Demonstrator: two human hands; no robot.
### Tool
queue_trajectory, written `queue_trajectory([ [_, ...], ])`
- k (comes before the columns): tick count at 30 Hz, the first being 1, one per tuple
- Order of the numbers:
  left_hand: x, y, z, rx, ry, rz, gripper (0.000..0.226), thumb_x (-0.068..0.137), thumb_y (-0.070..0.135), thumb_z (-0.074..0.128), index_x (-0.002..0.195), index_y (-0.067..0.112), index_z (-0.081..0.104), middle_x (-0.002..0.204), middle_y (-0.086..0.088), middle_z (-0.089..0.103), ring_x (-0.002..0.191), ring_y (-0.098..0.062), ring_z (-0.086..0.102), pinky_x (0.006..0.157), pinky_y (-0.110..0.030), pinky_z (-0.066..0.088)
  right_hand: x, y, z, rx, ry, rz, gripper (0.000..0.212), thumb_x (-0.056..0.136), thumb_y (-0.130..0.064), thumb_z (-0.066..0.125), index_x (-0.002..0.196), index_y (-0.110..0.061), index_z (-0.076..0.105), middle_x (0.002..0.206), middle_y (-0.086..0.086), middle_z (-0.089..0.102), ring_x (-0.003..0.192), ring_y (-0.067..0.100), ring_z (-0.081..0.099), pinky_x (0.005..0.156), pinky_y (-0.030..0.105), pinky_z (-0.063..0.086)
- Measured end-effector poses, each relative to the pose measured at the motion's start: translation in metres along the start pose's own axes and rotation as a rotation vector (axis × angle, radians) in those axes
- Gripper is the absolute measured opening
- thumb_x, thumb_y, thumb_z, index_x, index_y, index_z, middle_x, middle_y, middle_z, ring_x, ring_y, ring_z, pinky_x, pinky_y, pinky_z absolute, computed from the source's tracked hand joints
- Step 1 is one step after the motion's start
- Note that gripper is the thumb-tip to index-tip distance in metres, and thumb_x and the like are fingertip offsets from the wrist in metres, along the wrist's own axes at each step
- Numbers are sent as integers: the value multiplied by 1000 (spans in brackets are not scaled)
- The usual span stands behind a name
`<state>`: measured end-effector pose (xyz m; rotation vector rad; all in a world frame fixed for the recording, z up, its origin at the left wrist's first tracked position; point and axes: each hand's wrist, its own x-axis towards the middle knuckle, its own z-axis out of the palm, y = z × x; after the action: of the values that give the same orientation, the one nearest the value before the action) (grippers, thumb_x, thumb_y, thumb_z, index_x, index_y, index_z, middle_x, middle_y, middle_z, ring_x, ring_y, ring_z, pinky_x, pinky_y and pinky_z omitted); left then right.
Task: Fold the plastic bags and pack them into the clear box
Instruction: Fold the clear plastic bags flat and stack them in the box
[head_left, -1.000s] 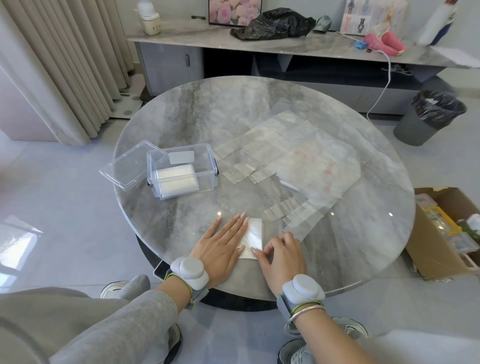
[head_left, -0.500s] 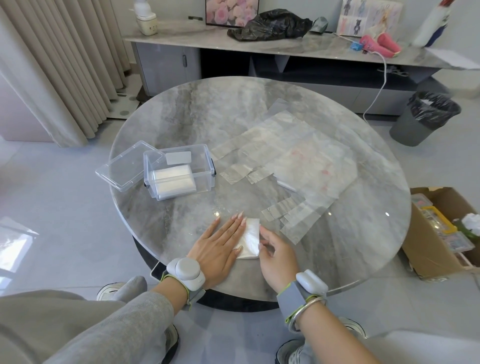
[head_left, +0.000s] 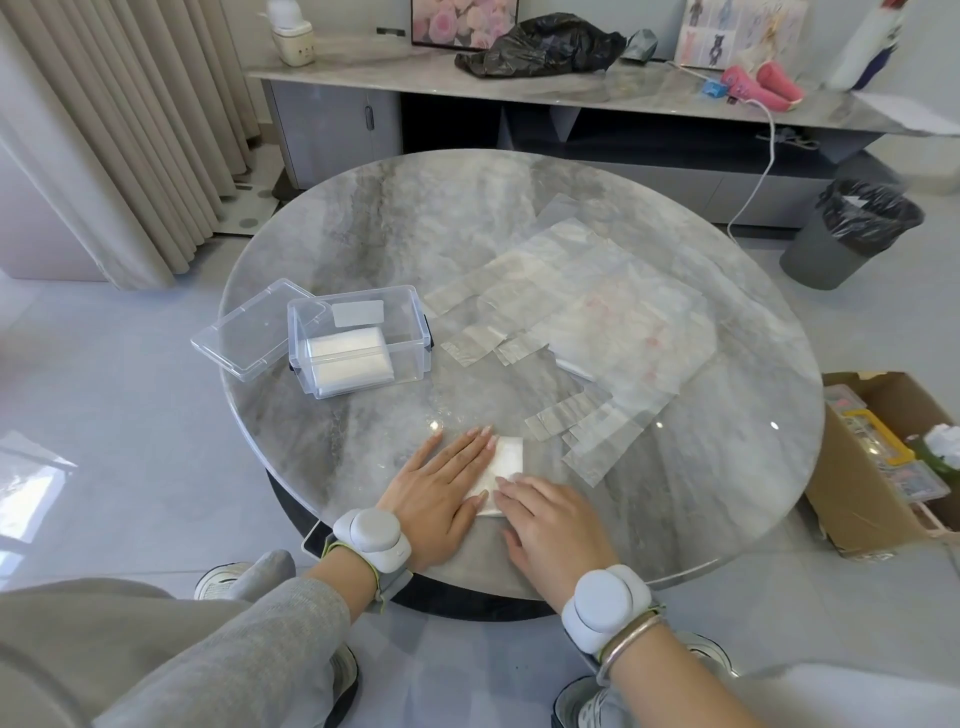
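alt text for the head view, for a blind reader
The left hand and right hand press a folded bag flat on a round table. Behind, an open box holds folded bags, its lid beside it; unfolded bags lie to the right.

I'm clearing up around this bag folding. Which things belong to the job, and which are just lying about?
Job: small white folded plastic bag, pressed by left hand and right hand; flat clear plastic bags; clear plastic box; its clear lid.
Lying about: crumpled black bag; pink corded appliance; grey lined bin; brown cardboard box.
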<state>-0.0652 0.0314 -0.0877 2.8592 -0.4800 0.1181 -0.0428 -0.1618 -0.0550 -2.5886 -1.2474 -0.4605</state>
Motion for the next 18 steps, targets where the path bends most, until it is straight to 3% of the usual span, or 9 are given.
queue_trajectory([
  [5, -1, 2, -4, -75, -5, -2, 65, 102, 38, 20, 155, 8, -4, 162, 3, 1, 149, -5, -1, 121, -40, 6, -2, 6, 12, 4, 91, -27, 31, 62, -6, 82, 92, -11, 76, 102, 1, 73, 93, 16, 69, 74, 28, 55],
  [8, -2, 4, -7, -141, 20, -11, 67, 102, 37, 25, 155, 8, -5, 163, 2, 2, 149, -5, -1, 121, -40, 8, -2, 7, 13, -25, 145, -46, 22, 69, -3, 74, 90, -11, 76, 99, 1, 73, 89, 15, 70, 73, 28, 54],
  [10, -6, 6, -13, -221, 77, -26, 67, 101, 38, 33, 156, 10, 6, 163, 1, 7, 149, -8, 4, 122, -37, 10, 1, 6, 12, -5, 174, -6, 17, 78, -6, 61, 83, -13, 76, 90, -2, 73, 80, 15, 69, 68, 28, 53],
  [12, -12, 7, -23, -234, 159, -15, 62, 98, 43, 44, 151, 15, 30, 160, 1, 23, 147, -13, 20, 119, -33, 19, 4, 5, 8, 16, 167, 45, 24, 79, -12, 51, 76, -16, 75, 79, -5, 71, 70, 14, 66, 65, 27, 50],
  [15, -23, 5, -29, -156, 211, 79, 50, 90, 50, 56, 128, 17, 55, 136, 4, 50, 129, -17, 44, 105, -34, 36, 3, 4, 0, 57, 111, 90, 14, 68, -12, 61, 72, -19, 73, 73, -8, 69, 65, 14, 63, 65, 25, 48],
  [18, -27, 3, -25, -105, 215, 82, 43, 86, 49, 62, 117, 20, 61, 121, 8, 57, 119, -17, 49, 101, -34, 37, 0, 2, -6, 134, 62, 145, 15, 61, -14, 66, 73, -21, 72, 72, -9, 68, 65, 13, 62, 61, 24, 50],
])
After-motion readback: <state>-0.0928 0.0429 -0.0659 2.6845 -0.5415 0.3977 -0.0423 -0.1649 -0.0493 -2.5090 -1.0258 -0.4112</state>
